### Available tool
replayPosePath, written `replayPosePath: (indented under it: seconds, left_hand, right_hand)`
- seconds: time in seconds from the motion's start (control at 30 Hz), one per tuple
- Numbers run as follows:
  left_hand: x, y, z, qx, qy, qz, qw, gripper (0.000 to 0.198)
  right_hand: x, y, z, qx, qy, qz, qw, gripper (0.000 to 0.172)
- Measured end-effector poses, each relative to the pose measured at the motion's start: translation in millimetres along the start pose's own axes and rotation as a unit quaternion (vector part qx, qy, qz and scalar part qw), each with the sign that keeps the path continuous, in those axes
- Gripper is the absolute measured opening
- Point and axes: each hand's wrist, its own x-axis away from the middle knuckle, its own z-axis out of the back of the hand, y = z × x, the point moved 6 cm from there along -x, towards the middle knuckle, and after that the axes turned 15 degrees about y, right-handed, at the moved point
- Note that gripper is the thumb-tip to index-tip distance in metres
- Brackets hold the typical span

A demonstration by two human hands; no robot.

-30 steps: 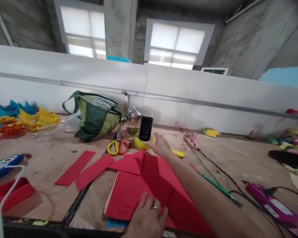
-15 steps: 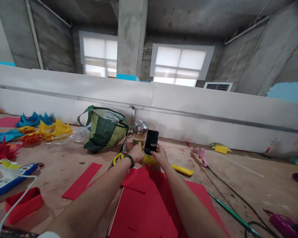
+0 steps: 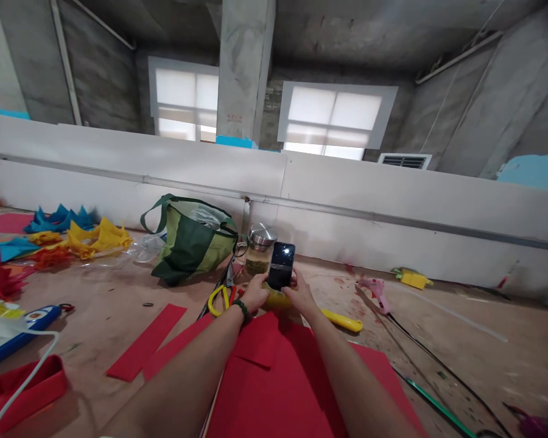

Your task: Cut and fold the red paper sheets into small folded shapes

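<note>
A smartphone [image 3: 282, 266] with a dark, reflecting screen stands nearly upright in front of a glass jar [image 3: 259, 252] with a steel lid. My left hand [image 3: 256, 294], with a beaded bracelet at the wrist, is closed at the phone's lower left edge. The lower right edge is held by my right hand [image 3: 301, 296], thumb in front. Below the phone sits a yellow object [image 3: 277, 300], partly covered by the hands, its kind unclear. Scissors [image 3: 219, 299] with yellow handles lie left of my left hand, and a yellow utility knife [image 3: 342, 320] to the right. Red sheets [image 3: 274, 389] spread beneath my forearms.
A green bag [image 3: 194, 243] stands at the back left. Felt crowns [image 3: 98, 237] and a power strip [image 3: 22, 331] are further left. To the right lie a pink glue gun [image 3: 377, 295] with its cord and a yellow block [image 3: 413, 278]. A white wall [image 3: 369, 194] bounds the table.
My left hand has come down from beside the jar to the phone's lower left edge. The right hand stays on the phone. The view has shifted slightly.
</note>
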Motion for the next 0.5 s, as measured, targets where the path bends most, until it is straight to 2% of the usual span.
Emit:
replayPosePath:
  seconds: [0.13, 0.23, 0.37, 0.5]
  left_hand:
    - [-0.7, -5.0, 1.7, 0.024, 0.009, -0.009, 1.000, 0.032]
    - [-1.7, -8.3, 1.8, 0.038, 0.012, -0.017, 0.999, 0.031]
    - [-2.7, -12.9, 0.2, 0.047, 0.021, -0.016, 0.999, 0.032]
    - [-2.6, -15.6, -1.3, 0.051, 0.026, -0.016, 0.998, 0.032]
  right_hand:
    - [0.5, -10.6, 21.5, 0.127, 0.021, 0.038, 0.991, 0.051]
    - [-0.8, -17.7, 31.0, 0.207, -0.021, 0.099, 0.973, 0.056]
    - [0.0, -21.5, 30.5, 0.273, -0.107, 0.186, 0.938, 0.044]
    - [-6.8, -21.2, 31.1, 0.321, -0.129, 0.217, 0.913, 0.035]
